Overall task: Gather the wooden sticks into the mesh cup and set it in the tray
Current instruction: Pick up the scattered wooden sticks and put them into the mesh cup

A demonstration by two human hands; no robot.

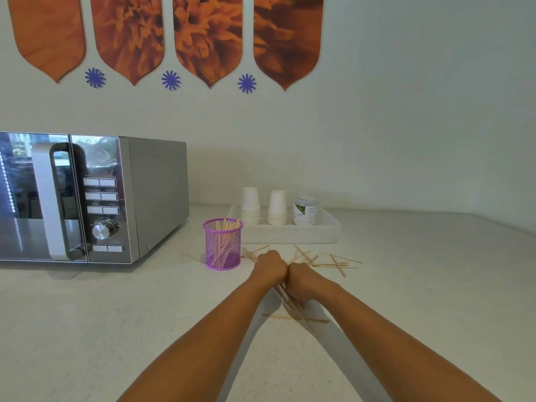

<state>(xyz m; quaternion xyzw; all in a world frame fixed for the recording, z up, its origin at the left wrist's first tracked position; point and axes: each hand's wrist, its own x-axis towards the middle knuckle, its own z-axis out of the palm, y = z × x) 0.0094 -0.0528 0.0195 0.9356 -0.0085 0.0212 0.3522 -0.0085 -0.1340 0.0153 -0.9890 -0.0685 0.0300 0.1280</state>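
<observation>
Sticks [333, 264], thin and wooden, lie scattered on the pale bench [116, 329], most of them just right of the two hands and in front of the white tray [330, 227]. A few more lie nearer, under the wrists, long axes running mostly left to right, others crossing at angles. They look light, stiff and easy to snap, so pinching a bundle near the middle seems the safest hold. Left hand [269, 266] and right hand [303, 278] press together knuckle to knuckle, curled around a small blurred bundle that slants down toward the near side. Fingers are hidden from this angle; they seem closed on sticks, though I cannot tell for certain. Purple mesh cup [222, 244] stands upright just left of the hands, already holding several sticks on end. Beyond it, paper cups [250, 206] and a jar [304, 211] sit in the tray, and a microwave [92, 198] stands far left.
</observation>
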